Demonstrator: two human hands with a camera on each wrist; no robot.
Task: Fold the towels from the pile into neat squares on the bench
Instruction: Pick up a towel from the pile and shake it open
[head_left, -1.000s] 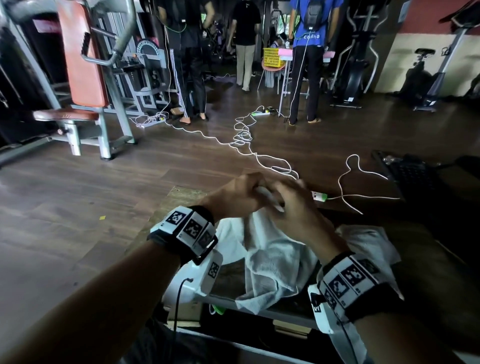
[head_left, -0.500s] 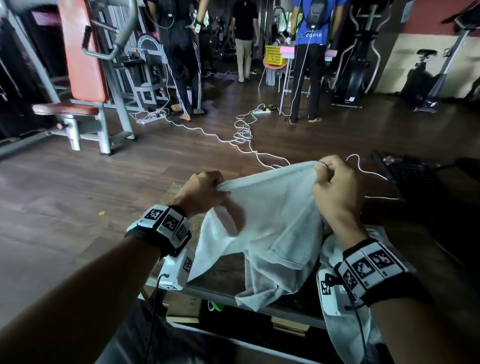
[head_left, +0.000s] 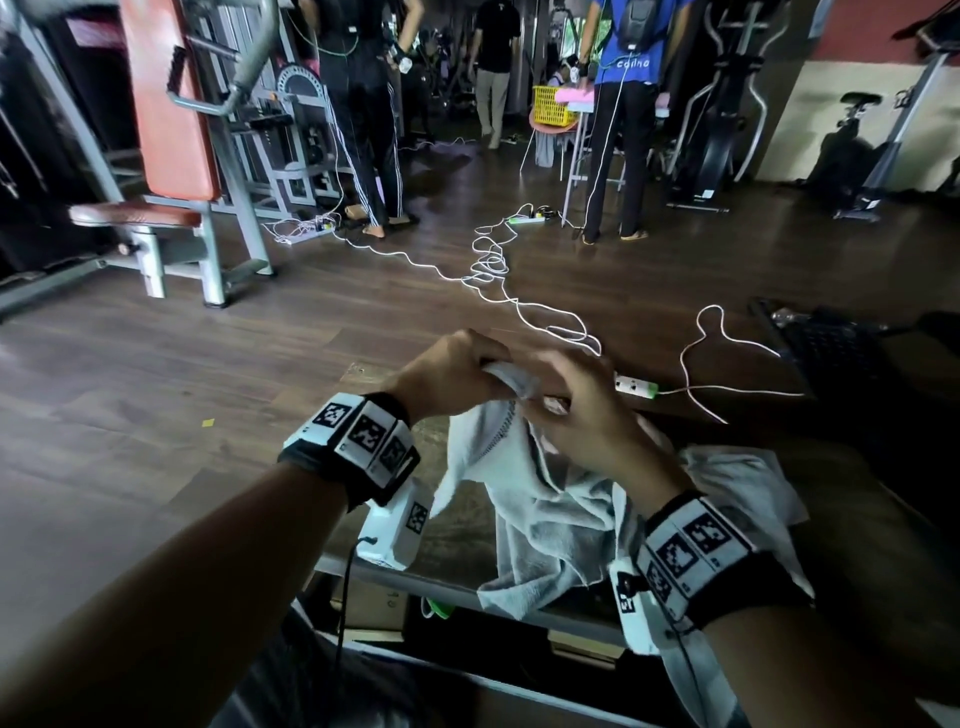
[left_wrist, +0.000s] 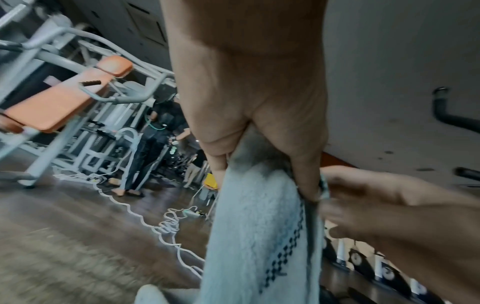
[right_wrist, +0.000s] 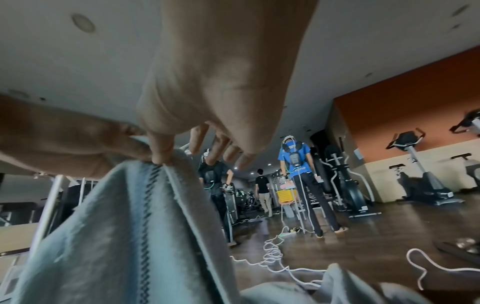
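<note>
Here the left hand (head_left: 457, 374) and right hand (head_left: 582, 415) meet, each pinching the fluffy pale towel's (head_left: 550, 509) check-stitched top edge, cloth hanging crumpled onto the dark bench (head_left: 457, 545).

The gym is dim, with dull sheen on the wooden floor (head_left: 363, 322). The head view bows straight lines near its edges. The left wrist view is smeared by motion blur; both wrist views look grainy.
</note>
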